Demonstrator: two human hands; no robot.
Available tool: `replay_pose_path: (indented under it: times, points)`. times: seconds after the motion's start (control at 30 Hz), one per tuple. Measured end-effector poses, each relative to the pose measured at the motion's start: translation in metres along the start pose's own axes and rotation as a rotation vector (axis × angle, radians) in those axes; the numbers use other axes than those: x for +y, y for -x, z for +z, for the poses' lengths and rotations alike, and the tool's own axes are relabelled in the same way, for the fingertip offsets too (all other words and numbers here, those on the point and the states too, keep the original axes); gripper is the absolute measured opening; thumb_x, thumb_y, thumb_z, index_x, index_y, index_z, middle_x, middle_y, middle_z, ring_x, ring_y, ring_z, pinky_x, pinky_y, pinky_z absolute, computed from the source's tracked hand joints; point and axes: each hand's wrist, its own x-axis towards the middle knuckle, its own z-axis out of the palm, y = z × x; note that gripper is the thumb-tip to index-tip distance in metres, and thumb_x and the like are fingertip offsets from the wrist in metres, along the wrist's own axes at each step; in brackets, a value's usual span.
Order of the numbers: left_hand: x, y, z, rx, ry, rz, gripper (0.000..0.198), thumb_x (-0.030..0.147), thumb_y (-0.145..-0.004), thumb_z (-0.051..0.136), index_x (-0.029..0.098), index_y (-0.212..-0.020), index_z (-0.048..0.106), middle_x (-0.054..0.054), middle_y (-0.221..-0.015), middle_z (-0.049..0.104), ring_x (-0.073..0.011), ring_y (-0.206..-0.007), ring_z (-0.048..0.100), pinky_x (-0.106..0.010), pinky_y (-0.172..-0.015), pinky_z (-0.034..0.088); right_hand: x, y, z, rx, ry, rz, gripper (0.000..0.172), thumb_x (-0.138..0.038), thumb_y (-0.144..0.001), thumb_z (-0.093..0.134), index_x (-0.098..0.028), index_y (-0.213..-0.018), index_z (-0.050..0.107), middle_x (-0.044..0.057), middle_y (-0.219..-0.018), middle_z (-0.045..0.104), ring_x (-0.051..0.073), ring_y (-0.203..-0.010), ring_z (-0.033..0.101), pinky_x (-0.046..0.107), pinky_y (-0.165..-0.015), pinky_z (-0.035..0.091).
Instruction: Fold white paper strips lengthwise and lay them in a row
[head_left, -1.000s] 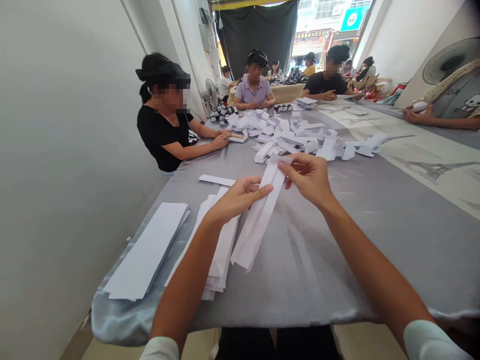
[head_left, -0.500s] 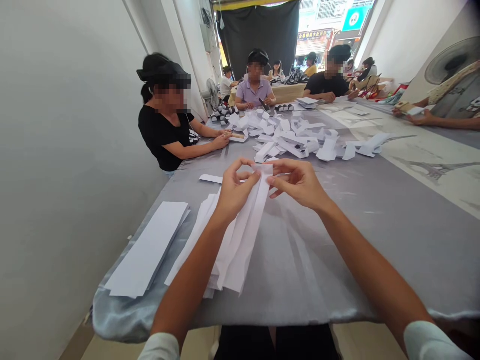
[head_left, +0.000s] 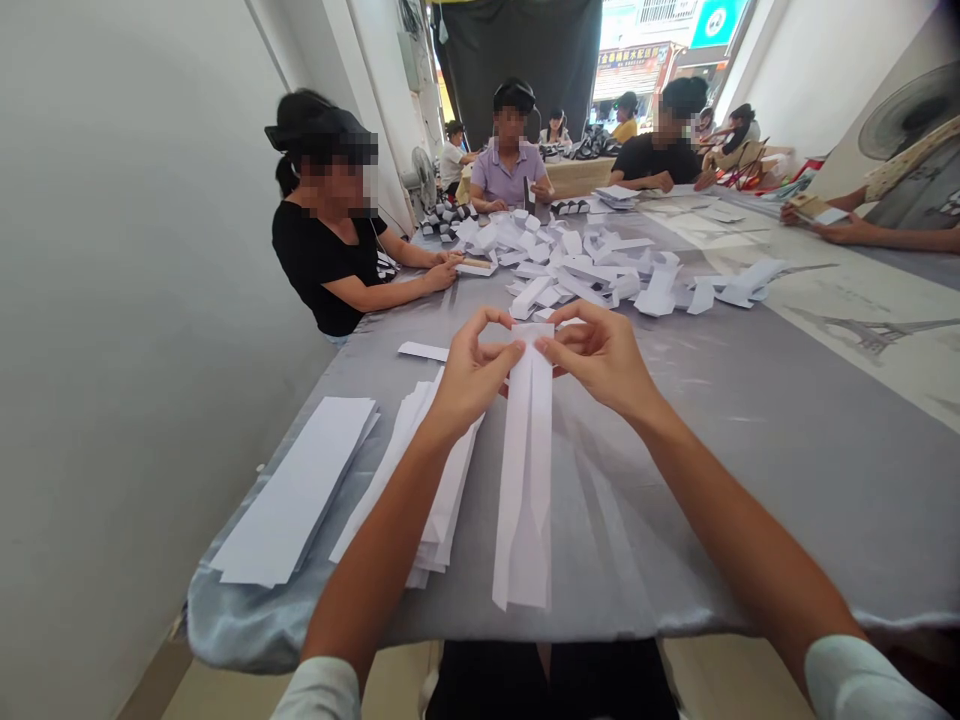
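A long folded strip of white paper [head_left: 525, 480] hangs between my two hands, its far end pinched and its near end reaching toward the table's front edge. Its two long sides are folded inward and meet near the middle, parting lower down. My left hand [head_left: 480, 370] grips the top left corner between thumb and fingers. At the top right corner, my right hand [head_left: 596, 355] pinches the same strip. Left of it lies a loose stack of folded paper strips [head_left: 454, 500], partly hidden by my left forearm. Farther left is a neat stack of flat white paper sheets [head_left: 300, 490].
The table [head_left: 750, 480] has a shiny grey cloth. A heap of folded white paper pieces [head_left: 570, 265] lies beyond my hands. A single small strip [head_left: 422, 351] rests near my left hand. Co-workers sit at the left side [head_left: 330, 240], far end and right side.
The strip has moved right, away from the folded stack, and now hangs straighter in front of me. Both hands keep their pinch on its top end.
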Motion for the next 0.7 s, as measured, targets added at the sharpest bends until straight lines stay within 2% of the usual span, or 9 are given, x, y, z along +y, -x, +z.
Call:
replay_pose_path:
  times: [0.13, 0.23, 0.4, 0.47, 0.6, 0.7]
  points:
    - [0.005, 0.001, 0.002, -0.022, 0.031, -0.022, 0.021, 0.031, -0.086, 0.071, 0.023, -0.099, 0.057, 0.002, -0.074, 0.067, -0.0141, -0.063, 0.067, -0.019, -0.05, 0.05, -0.001, 0.001, 0.0, 0.031, 0.088, -0.112, 0.03, -0.05, -0.086, 0.082, -0.024, -0.093, 0.069, 0.001, -0.083, 0.071, 0.018, -0.07, 0.072, 0.033, -0.062, 0.066]
    - [0.007, -0.001, 0.002, 0.022, 0.088, -0.054, 0.011, 0.027, -0.083, 0.065, 0.02, -0.089, 0.061, -0.002, -0.079, 0.069, -0.017, -0.068, 0.071, -0.02, -0.05, 0.05, -0.002, 0.002, -0.001, 0.005, 0.168, -0.161, 0.026, -0.047, -0.086, 0.082, -0.023, -0.09, 0.074, 0.004, -0.09, 0.073, 0.019, -0.077, 0.072, 0.03, -0.061, 0.063]
    - [0.009, -0.001, 0.0, 0.073, 0.112, -0.087, 0.022, 0.037, -0.082, 0.066, 0.015, -0.082, 0.068, -0.006, -0.084, 0.073, -0.0204, -0.073, 0.074, -0.023, -0.053, 0.053, -0.007, 0.005, -0.002, -0.063, 0.179, -0.172, 0.022, -0.042, -0.087, 0.08, -0.022, -0.096, 0.081, 0.007, -0.099, 0.077, 0.022, -0.089, 0.073, 0.027, -0.06, 0.061]
    - [0.011, 0.001, -0.001, 0.077, 0.051, -0.072, 0.027, 0.041, -0.081, 0.074, 0.015, -0.087, 0.07, -0.007, -0.087, 0.076, -0.0202, -0.076, 0.074, -0.023, -0.055, 0.054, -0.008, 0.005, -0.003, -0.094, 0.122, -0.167, 0.023, -0.043, -0.089, 0.078, -0.022, -0.095, 0.082, 0.007, -0.101, 0.077, 0.023, -0.093, 0.073, 0.029, -0.065, 0.064]
    - [0.013, 0.005, -0.005, 0.023, -0.026, -0.034, 0.049, 0.042, -0.079, 0.084, 0.019, -0.12, 0.069, -0.007, -0.093, 0.079, -0.019, -0.077, 0.074, -0.024, -0.059, 0.056, -0.007, 0.003, -0.005, -0.06, 0.045, -0.099, 0.03, -0.051, -0.09, 0.077, -0.022, -0.087, 0.081, 0.006, -0.093, 0.076, 0.022, -0.085, 0.073, 0.034, -0.065, 0.067]
    - [0.01, 0.007, -0.007, -0.009, -0.088, -0.004, 0.053, 0.044, -0.08, 0.086, 0.019, -0.123, 0.067, -0.005, -0.085, 0.078, -0.0169, -0.07, 0.071, -0.023, -0.058, 0.053, -0.007, 0.001, -0.008, -0.061, 0.08, -0.028, 0.035, -0.055, -0.081, 0.087, -0.022, -0.091, 0.081, 0.005, -0.085, 0.073, 0.02, -0.076, 0.07, 0.032, -0.059, 0.065]
